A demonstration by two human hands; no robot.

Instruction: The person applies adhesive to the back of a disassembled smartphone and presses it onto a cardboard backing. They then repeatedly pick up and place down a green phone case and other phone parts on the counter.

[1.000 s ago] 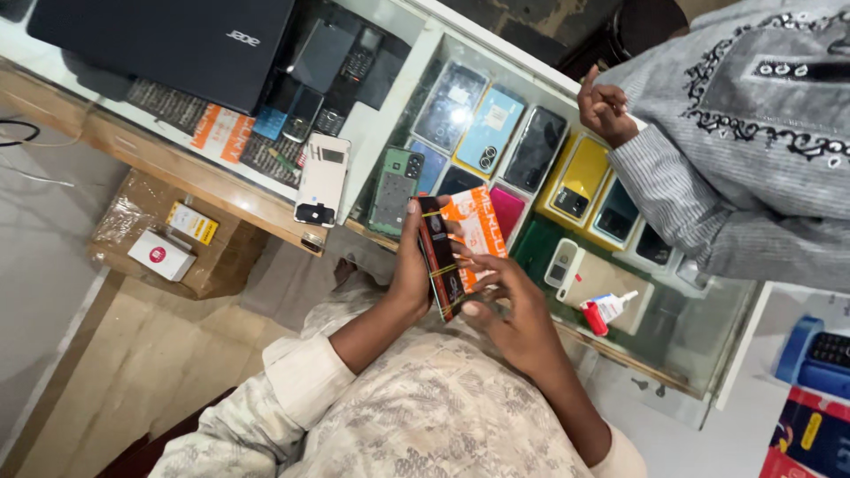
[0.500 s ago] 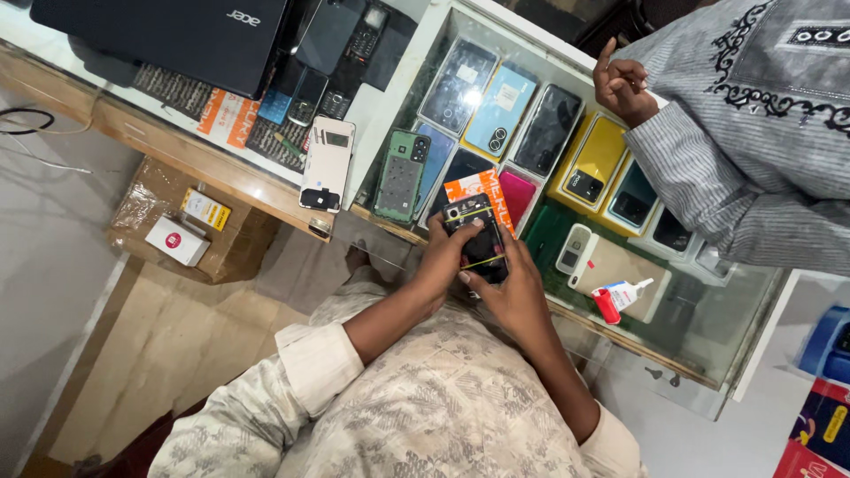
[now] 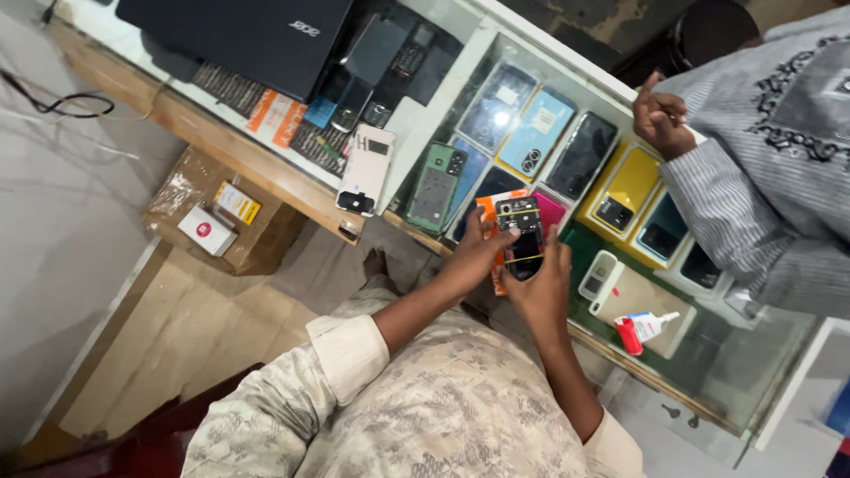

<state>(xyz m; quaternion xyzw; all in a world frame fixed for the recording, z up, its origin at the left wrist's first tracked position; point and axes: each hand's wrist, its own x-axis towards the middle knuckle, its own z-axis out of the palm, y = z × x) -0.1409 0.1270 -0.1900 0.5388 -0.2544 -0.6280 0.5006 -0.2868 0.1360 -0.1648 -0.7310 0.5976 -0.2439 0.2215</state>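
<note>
Both my hands hold a dark phone (image 3: 522, 239) with its back off and its inner parts showing. My left hand (image 3: 471, 255) grips its left edge together with an orange flat piece (image 3: 489, 211) that lies behind the phone. My right hand (image 3: 542, 285) holds the phone's lower right side, with the thumb on its open back. The phone is just above the near edge of a glass display counter (image 3: 708, 372).
Several phones lie under the glass, and a white phone (image 3: 365, 168) and a green phone (image 3: 436, 186) lie on top. A red-capped glue bottle (image 3: 645, 327) is at right, a black laptop (image 3: 257, 35) at the far left. Another person's hand (image 3: 660, 119) rests across the counter. A cardboard box (image 3: 212, 221) sits below.
The phone and orange piece have turned from edge-on to flat, so the open back now faces me. Both hands have shifted slightly toward the counter.
</note>
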